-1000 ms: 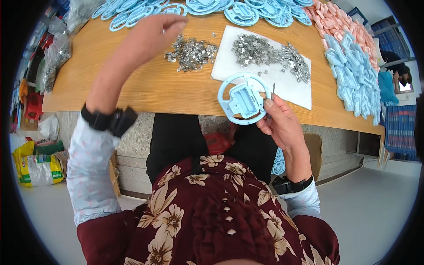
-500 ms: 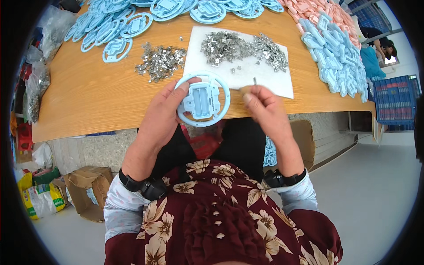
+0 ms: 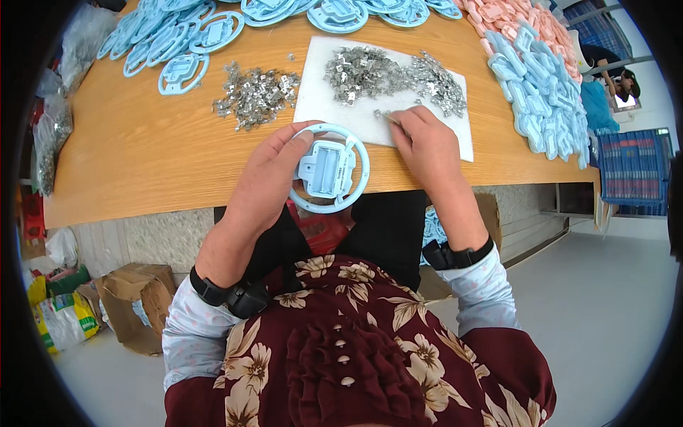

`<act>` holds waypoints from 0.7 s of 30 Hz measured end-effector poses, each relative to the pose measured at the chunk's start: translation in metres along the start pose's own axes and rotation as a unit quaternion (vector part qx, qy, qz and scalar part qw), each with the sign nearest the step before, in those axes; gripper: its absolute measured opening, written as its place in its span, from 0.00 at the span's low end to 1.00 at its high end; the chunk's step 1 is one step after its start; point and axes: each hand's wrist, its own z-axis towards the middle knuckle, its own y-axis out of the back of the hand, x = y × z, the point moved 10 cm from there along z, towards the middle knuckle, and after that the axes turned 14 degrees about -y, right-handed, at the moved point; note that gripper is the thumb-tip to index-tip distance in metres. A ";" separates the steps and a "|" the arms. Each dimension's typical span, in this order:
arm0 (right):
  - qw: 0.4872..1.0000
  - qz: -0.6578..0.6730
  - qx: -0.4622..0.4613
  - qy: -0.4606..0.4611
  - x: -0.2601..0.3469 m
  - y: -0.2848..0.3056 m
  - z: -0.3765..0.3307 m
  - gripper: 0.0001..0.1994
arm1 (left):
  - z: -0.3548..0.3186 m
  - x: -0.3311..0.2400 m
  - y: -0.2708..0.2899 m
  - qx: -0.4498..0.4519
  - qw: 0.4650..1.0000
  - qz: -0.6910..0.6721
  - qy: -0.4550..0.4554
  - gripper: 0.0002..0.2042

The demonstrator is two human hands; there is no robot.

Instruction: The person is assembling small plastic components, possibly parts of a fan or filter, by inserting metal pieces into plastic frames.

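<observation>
Well to the left of the white mat [image 3: 311,89], clear plastic bags [image 3: 85,46] slump by the edge of the wooden table [image 3: 142,164]. Down on the floor, also left of the mat and lower than it, sits an open cardboard box [image 3: 117,302]. A heap of blue wheels [image 3: 167,39] spreads from the mat's far left along its far side, with one wheel lying apart at the near end of the heap. Just beside the mat's left edge I have a loose pile of metal clips [image 3: 252,99] on the bare wood.

My left hand [image 3: 270,171] is nearer to me than the mat, clamped on the left rim of a single blue wheel [image 3: 327,171], thumb on top. I hold this wheel in front of the mat's near left corner, its hollow middle facing up. On the mat itself lie two silvery heaps, a bigger one [image 3: 359,75] on the left running into a smaller one [image 3: 441,85] on the right. My right hand [image 3: 429,146] is over the mat's near edge, thumb and fingertips drawn together by a few stray clips [image 3: 378,113]; I cannot tell whether they pinch one.

Right of the mat are piled light-blue parts [image 3: 537,99], with pink parts [image 3: 530,35] beyond them. Farther right of the mat, another person [image 3: 605,64] bends near blue crates [image 3: 633,167].
</observation>
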 end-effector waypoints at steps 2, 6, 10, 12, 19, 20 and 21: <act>1.000 0.018 0.000 -0.010 -0.004 0.002 -0.007 0.07 | -0.001 0.002 0.001 -0.006 1.000 0.005 0.016 0.15; 0.991 0.070 0.005 -0.114 -0.027 0.007 -0.010 0.09 | -0.002 0.002 -0.002 -0.005 1.000 0.005 0.018 0.15; 0.981 0.098 -0.057 -0.158 -0.066 0.037 -0.008 0.09 | 0.002 -0.027 0.002 0.013 0.981 0.176 -0.077 0.13; 0.977 0.052 -0.104 -0.177 -0.090 0.049 -0.017 0.10 | 0.003 -0.046 0.011 0.015 0.940 0.302 -0.156 0.13; 0.979 -0.039 -0.128 -0.152 -0.109 0.053 -0.037 0.14 | 0.011 -0.052 -0.004 0.104 0.864 0.458 -0.181 0.11; 0.981 -0.025 -0.120 -0.149 -0.109 0.053 -0.036 0.14 | 0.010 -0.051 -0.006 0.111 0.861 0.465 -0.176 0.11; 0.983 -0.017 -0.119 -0.142 -0.111 0.054 -0.036 0.14 | 0.006 -0.052 -0.006 0.107 0.864 0.452 -0.193 0.11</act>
